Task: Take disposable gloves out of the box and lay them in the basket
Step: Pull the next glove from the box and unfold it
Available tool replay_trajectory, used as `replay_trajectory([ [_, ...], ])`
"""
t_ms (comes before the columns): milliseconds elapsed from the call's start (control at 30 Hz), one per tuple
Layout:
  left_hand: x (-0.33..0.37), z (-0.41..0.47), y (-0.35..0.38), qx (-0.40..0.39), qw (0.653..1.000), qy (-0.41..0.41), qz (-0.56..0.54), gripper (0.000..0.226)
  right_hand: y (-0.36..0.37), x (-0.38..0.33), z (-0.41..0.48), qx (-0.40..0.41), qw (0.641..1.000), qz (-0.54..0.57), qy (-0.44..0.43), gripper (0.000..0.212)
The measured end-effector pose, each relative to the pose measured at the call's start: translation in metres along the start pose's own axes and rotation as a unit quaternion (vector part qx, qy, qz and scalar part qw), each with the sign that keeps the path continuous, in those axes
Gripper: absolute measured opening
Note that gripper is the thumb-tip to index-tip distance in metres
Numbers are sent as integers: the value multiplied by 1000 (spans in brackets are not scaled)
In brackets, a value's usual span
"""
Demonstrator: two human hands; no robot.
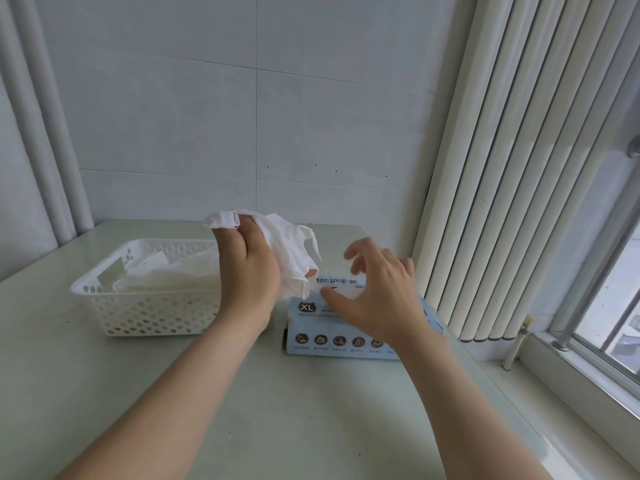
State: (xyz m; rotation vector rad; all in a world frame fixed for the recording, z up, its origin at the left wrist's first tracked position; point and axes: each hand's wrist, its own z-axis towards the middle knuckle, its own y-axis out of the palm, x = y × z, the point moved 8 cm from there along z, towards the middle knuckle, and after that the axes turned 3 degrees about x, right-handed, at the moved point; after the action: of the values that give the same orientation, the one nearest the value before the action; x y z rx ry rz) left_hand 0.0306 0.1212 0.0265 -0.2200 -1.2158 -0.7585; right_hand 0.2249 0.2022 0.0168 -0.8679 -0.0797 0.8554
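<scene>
Bare left hand [249, 271] and right hand [377, 299]; left forearm [180, 393] and right forearm [460, 403] bare to the frame edge

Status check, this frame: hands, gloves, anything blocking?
Left hand grips white disposable glove beside white perforated plastic basket. Right hand open over blue cardboard glove box. Nothing blocking basket.

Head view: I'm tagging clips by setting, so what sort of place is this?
Likely a plain indoor room, perhaps a utility corner: white tiled wall, tall column radiator beside a window, pale table.
</scene>
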Motion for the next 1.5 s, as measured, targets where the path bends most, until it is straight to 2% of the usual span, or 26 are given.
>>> replay_trajectory([
  [67,-4,-1,2,-14,1000,-19,7,18,-9,-20,-2,53,995,62,-54,66],
  [167,-9,-3,6,-53,997,-44,28,44,-6,-47,-6,75,984,104,-124,67],
  [233,-11,-3,7,-71,995,-62,40,50,3,-53,-7,80,978,153,-119,51],
  [333,-8,1,4,-89,993,-47,54,31,3,-51,-6,107,960,249,-66,14],
  [400,-2,4,-1,-91,993,-26,71,27,2,-50,-4,96,948,302,-10,4],
  [500,7,10,-7,-79,987,40,137,46,7,-46,-2,59,901,423,74,26],
  [600,17,12,-7,-102,972,106,183,63,11,-53,0,27,850,516,103,30],
  [733,30,11,1,-205,955,137,165,53,17,-62,3,-21,841,529,114,38],
  [833,30,6,5,-305,940,91,120,55,21,-76,8,-59,840,530,102,43],
  [933,33,7,4,-365,924,58,98,43,25,-85,15,-90,826,544,112,44],
  [1067,40,17,-2,-352,930,60,94,20,34,-86,23,-117,799,566,166,47],
  [1167,41,31,-7,-338,935,29,99,14,43,-87,31,-125,776,586,195,52],
  [1233,42,40,-9,-340,934,-6,109,13,45,-89,39,-121,776,590,189,57],
  [1400,44,64,-20,-254,963,-74,48,11,42,-94,55,-77,811,559,154,20],
  [1467,40,69,-23,-228,969,-95,23,4,47,-94,61,-51,815,553,163,15],
  [1500,37,73,-25,-217,971,-99,23,8,50,-93,65,-39,817,549,173,15],
])
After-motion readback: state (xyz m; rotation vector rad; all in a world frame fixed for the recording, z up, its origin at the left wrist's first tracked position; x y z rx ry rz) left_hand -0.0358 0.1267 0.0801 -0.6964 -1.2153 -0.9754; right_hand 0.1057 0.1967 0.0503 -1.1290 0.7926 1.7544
